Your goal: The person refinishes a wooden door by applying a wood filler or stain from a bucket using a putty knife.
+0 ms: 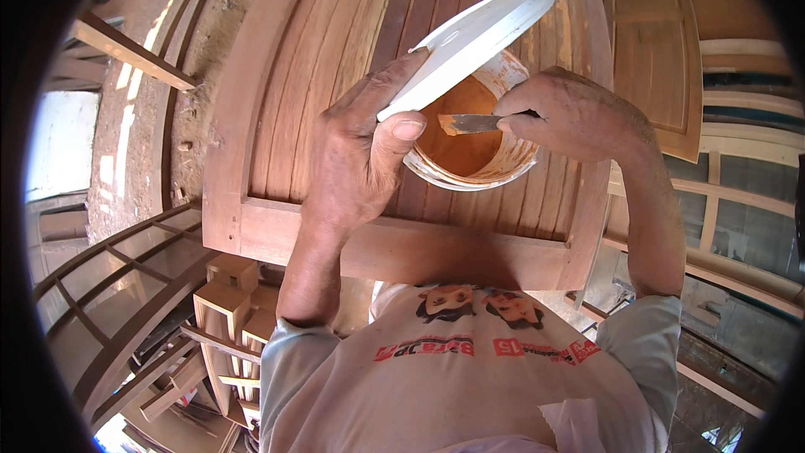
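Note:
My left hand (369, 130) grips a white plastic lid (474, 42), thumb on the near edge and fingers behind it. The lid is tilted up over the left side of a round white tub (511, 169), hiding part of its mouth. Orange-brown paste (461, 147) coats the tub's inside. In my right hand (574, 113) is a putty knife (474, 123), pinched between thumb and fingers. Its blade points left over the tub's opening, with a dab of orange paste at the tip. The tub is above the wooden door; its base is hidden.
A panelled wooden door (402, 235) lies beneath the tub, with paste-coloured streaks along its far right boards. Another wooden door (650, 42) stands to the right, beside stacked frames (713, 176). At lower left are a gridded frame (126, 260) and wooden offcuts (226, 302).

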Available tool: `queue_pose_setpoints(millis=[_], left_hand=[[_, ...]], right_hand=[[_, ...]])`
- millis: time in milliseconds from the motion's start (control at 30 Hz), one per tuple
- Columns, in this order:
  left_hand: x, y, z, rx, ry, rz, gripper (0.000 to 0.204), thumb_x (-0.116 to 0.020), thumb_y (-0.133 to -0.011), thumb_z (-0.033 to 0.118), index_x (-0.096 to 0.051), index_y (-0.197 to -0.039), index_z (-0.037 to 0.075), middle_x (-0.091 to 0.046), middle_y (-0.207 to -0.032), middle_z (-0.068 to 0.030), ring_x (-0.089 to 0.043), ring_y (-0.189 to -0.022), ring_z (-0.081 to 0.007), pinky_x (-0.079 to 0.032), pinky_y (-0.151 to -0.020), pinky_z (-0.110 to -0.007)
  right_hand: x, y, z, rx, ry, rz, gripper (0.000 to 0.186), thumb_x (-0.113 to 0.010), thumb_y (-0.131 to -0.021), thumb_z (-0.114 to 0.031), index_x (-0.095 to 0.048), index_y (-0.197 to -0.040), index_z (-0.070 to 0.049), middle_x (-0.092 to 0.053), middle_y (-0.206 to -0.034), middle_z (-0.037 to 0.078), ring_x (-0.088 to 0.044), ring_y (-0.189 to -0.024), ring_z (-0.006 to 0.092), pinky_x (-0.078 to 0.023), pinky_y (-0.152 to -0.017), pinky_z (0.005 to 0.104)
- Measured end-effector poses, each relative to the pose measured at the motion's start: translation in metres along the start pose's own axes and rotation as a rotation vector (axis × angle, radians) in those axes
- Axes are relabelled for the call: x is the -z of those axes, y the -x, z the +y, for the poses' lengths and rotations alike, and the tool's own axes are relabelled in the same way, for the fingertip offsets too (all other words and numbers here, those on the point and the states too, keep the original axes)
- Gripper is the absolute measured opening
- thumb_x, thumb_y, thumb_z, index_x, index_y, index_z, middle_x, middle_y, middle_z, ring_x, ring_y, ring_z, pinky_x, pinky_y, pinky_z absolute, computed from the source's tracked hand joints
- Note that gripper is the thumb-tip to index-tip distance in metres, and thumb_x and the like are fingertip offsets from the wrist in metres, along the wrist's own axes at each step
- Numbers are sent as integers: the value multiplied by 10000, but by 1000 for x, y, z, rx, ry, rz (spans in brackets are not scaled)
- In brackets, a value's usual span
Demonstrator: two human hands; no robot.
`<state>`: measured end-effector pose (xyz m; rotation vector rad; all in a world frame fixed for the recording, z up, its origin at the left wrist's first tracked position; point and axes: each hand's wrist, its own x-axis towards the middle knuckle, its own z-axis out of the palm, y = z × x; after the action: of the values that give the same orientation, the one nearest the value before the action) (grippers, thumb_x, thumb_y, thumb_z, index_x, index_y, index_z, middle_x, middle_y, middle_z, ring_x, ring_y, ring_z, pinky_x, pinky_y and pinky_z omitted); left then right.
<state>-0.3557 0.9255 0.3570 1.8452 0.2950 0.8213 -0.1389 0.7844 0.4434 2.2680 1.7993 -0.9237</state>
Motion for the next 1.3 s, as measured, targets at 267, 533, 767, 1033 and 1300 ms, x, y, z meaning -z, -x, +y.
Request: queue_pose_setpoints(millis=[267,533,767,1033,1300], left_hand=[[-11,8,2,9,-128,10,953,-376,-1036,773,-638,-1377,-78,-726,-1227,-233,-665,-1199,-308,-507,-1035,-436],[-21,36,-16,59,-457,86,907,-231,-1060,771,-586,-1143,-59,-459,-717,-47,-385,-684,-162,-328,-626,-383],[-54,49,-13,-110,-519,-92,966,-448,-1008,767,-443,-1609,11,-405,-1671,-227,-338,-1574,-359,-270,-1269,-530],[-109,58,-19,-103,-569,197,669,-421,-1103,591,-595,-1490,73,-454,-1618,-210,-387,-1537,-373,-338,-1245,-564],[-126,57,-42,-157,-609,383,538,-339,-1109,301,-591,-1429,-50,-488,-1563,-238,-464,-1468,-359,-400,-1211,-507]], right_hand=[[-27,53,31,-72,-458,271,275,-617,-1028,-220,-631,-903,25,-540,-670,135,-581,-613,219,-473,-622,406],[-95,85,96,-97,-740,381,288,-592,-1098,-285,-620,-939,-46,-569,-727,-1,-564,-633,96,-470,-589,297],[-144,141,171,-158,-952,384,299,-559,-1115,-287,-651,-995,-29,-616,-790,11,-600,-665,99,-520,-630,303],[-224,180,266,-194,-940,370,417,-561,-1116,-264,-628,-1468,-50,-704,-968,75,-666,-861,171,-580,-809,359],[-230,167,270,-164,-346,327,373,-650,-1035,-152,-684,-1406,-140,-720,-1158,106,-704,-974,268,-579,-928,414]])
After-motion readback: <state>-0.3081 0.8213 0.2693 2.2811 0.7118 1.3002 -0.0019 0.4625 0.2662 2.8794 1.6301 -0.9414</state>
